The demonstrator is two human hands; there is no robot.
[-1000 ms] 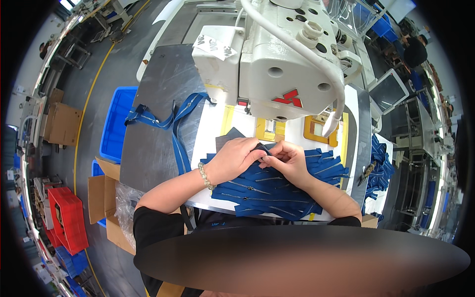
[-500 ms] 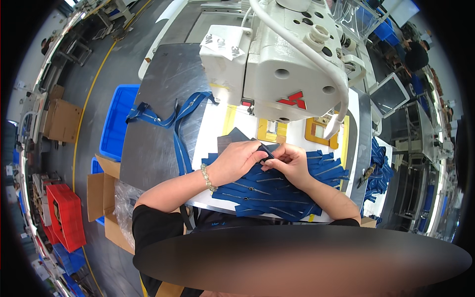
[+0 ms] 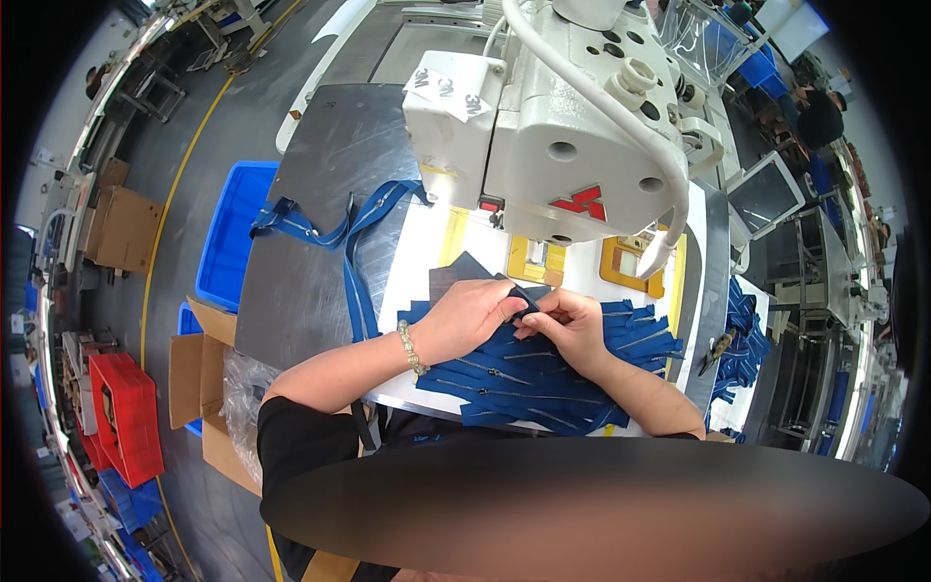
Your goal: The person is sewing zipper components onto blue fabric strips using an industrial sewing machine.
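My left hand [image 3: 472,315], beaded bracelet at its wrist, pinches one side of a small dark navy fabric piece [image 3: 525,300]. The fingers of my right hand [image 3: 574,325] are closed on its other end, close to my left fingertips. How the piece is folded is partly hidden by the fingers. Beneath both hands lies a spread pile of blue zippers [image 3: 524,380] with pale teeth, several side by side. A flat dark fabric patch [image 3: 472,266] shows just beyond my left hand.
A white sewing machine head [image 3: 553,136] overhangs the worktable's far side, with yellow-edged templates [image 3: 630,264] beneath it. Blue zipper tape [image 3: 355,262] trails across the metal tabletop at left. A blue bin [image 3: 233,238] and an opened carton [image 3: 218,388] stand left; more zippers [image 3: 742,335] lie right.
The view has shifted slightly, so the machine appears a little farther right. Both hands keep their pinch on the dark fabric, with only a slight turn of it visible.
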